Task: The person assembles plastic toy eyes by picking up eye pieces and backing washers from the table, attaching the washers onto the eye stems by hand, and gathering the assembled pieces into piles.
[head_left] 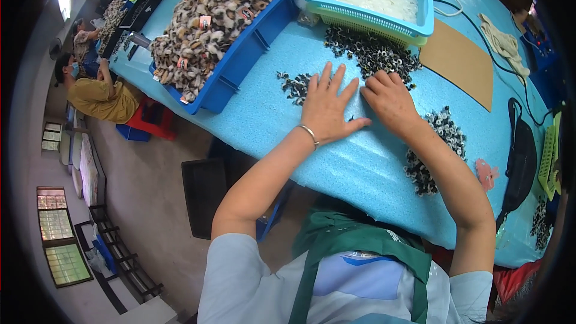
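Small pile of black-and-white pieces (294, 88) sits just left of the left hand (327, 105), contact unclear; big pile (375, 54) just beyond the right hand (390, 99). Left: palm down, fingers and thumb spread apart. Right: fingers curled together, can't tell if anything's pinched. Counts, L to R: 1 blue tub (252, 60) heaped with leopard-print pieces, 2 stacked baskets (366, 18), 1 brown board (462, 63). Individual pieces: too many.
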Demonstrator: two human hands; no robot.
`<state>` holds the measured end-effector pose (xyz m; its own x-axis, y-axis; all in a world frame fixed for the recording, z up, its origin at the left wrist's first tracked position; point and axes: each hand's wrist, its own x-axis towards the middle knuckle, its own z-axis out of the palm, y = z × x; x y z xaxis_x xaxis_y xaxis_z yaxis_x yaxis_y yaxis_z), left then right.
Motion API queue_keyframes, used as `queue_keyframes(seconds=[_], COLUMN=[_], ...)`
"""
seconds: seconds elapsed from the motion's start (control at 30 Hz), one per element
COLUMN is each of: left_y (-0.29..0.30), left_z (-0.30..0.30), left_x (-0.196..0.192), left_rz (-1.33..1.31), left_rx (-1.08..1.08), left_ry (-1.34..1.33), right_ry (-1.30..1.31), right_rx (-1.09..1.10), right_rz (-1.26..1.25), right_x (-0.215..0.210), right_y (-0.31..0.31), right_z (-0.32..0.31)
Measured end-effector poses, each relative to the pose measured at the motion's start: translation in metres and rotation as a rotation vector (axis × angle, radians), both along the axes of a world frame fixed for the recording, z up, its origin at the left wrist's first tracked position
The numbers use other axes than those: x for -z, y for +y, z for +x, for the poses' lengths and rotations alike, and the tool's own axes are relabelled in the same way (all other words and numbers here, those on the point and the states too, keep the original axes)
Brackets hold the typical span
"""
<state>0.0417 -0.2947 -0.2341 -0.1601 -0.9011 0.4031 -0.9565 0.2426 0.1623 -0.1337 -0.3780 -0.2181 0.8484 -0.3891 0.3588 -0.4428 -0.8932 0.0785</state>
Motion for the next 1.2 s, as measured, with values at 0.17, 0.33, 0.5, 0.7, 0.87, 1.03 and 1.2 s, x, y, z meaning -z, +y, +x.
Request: queue_keyframes(seconds=[0.17,0.33,0.5,0.7,0.87,1.03,1.2], left_y=[-0.001,0.002,-0.07,-0.126,-0.119,-0.11,-0.093], left_z=[0.024,0.044,0.023,-0.008,-0.022,-0.035,-0.048], left_x=[0.021,-0.002,-0.02,0.011,0.023,0.02,0.017], left_rz=[0.074,0.076,0.032,0.024,-0.098,0.0,0.053], left_rx=[0.085,0.165,-0.164,-0.472,-0.439,-0.3,-0.219], left_ry=[-0.021,-0.146,0.439,0.514,0.352,0.392,0.438], right_ry=[0.149,-0.26,-0.511,-0.413,-0.435,-0.375,-0.354], right_rx=[-0.051,0.001,0.211,0.246,0.282,0.24,0.154], right_rz=[0.086,0.284,0.503,0.212,0.333,0.423,0.515], right_x=[-0.002,-0.029,-0.01,0.021,0.022,0.023,0.018], right_y=[0.008,-0.008,-0.074,-0.104,-0.084,-0.063,-0.053], right_z=[-0.014,-0.06,-0.097,-0.064,-0.042,-0.047,-0.058])
